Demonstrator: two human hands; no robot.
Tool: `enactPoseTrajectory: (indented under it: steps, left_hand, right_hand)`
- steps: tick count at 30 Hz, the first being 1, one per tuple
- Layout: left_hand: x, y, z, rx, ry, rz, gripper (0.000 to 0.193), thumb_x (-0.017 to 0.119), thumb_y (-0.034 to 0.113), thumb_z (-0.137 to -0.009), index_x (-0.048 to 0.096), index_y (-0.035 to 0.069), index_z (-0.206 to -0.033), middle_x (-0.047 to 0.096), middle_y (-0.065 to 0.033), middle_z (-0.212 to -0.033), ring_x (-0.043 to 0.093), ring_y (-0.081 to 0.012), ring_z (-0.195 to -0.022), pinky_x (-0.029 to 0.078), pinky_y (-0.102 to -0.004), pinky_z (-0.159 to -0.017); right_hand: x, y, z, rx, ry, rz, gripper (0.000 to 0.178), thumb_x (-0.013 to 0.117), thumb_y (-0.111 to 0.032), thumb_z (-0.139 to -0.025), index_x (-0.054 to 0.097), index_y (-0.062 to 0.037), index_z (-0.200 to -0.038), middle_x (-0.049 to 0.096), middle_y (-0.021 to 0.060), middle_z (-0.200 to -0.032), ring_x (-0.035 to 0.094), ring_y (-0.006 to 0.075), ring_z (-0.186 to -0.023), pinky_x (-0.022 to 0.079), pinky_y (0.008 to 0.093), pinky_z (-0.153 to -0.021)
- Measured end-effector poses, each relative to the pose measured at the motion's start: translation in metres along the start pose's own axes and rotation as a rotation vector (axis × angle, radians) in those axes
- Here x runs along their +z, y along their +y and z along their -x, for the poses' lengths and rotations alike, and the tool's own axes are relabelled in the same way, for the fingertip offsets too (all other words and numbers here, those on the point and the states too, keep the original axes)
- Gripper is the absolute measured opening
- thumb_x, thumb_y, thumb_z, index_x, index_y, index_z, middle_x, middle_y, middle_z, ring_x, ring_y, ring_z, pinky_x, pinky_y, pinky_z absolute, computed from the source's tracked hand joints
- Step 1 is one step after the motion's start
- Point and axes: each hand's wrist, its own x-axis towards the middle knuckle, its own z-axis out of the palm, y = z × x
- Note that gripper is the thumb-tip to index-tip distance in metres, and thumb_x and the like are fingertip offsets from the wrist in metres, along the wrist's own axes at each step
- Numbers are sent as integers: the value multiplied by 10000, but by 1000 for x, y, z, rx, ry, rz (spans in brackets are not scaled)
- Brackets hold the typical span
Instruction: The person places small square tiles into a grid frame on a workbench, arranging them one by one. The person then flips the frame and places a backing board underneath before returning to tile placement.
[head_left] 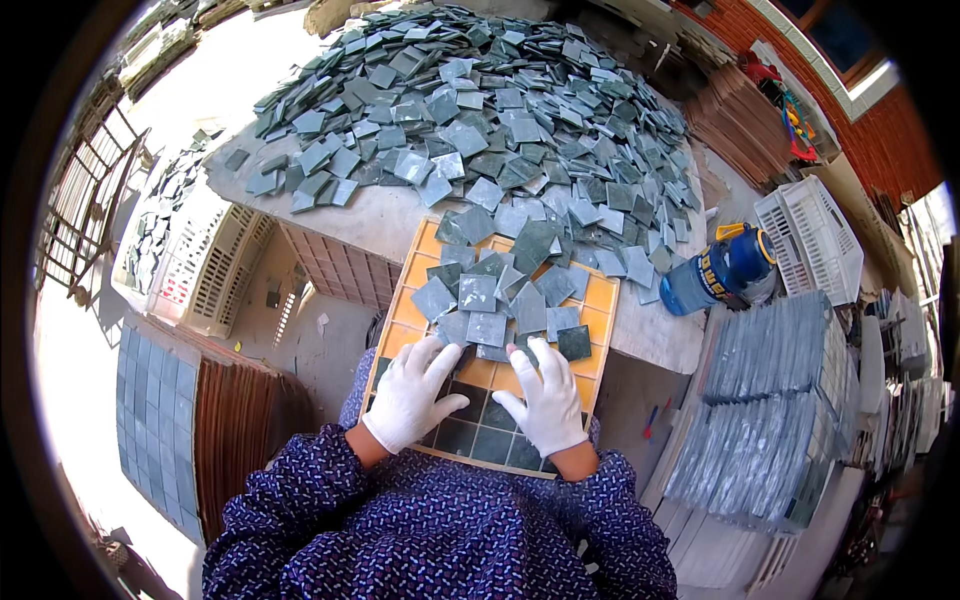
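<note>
Hundreds of small square tiles (pixel 480 110), grey-green and stone-like, lay heaped across the bench (pixel 370 225), with a loose spill of them running down onto an orange grid tray (pixel 601 295) that rested tilted between the bench edge and our lap.

Item, far left: a white slatted crate (pixel 225 270) holding more tiles, and below it a leaning stack of mounted tile sheets (pixel 155 420).

Item, left hand (pixel 410 390): white-gloved, palm down and fingers spread flat over the tray's lower rows, gripping nothing. We judged the wrist roughly level, forearm coming up from the patterned blue sleeve.

Item, loose tiles (pixel 490 300) on the tray: we judged each one light, rigid and thin, smooth-faced and so inclined to slide, with edges that could chip. Best taken by opposite edges between thumb and fingertip, or pushed flat into a cell.

Item, right hand (pixel 545 395): also gloved, open, fingers fanned forward, tips touching the nearest loose tiles, holding none.

Item, right: a blue bottle (pixel 720 270) lying on the bench corner, a white basket (pixel 815 240), and stacked finished sheets (pixel 765 400).
</note>
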Motion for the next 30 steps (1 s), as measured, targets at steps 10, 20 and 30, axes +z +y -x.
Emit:
enactPoseTrajectory:
  steps: [10, 20, 30]
  left_hand:
    - [-27, -41, -110, 327, 460, -390, 546, 669, 341, -803, 528, 70, -1256, 419, -148, -1405, 340, -357, -1332, 264, -492, -1101]
    - [-43, -38, -75, -18, 431, -317, 517, 754, 334, -728, 543, 78, -1124, 550, -105, -1020, 544, -296, -987, 458, -396, -830]
    - [-33, -41, -41, -71, 239, -158, 488, 724, 235, -722, 528, 44, -1126, 586, -160, -969, 601, -344, -886, 497, -425, -760]
  right_hand:
    - [-6, 34, -111, -288, 197, 294, 563, 726, -405, -744, 581, -249, -1264, 460, 101, -1359, 362, 350, -1301, 251, 530, -1079]
    - [-55, 39, -103, -60, 277, 146, 345, 689, -272, -813, 591, -78, -1082, 609, 125, -1059, 612, 302, -945, 506, 386, -778]
    - [34, -53, -56, -17, -9, 170, 582, 767, -385, -696, 514, -63, -1110, 509, 98, -1017, 595, 267, -899, 511, 374, -695]
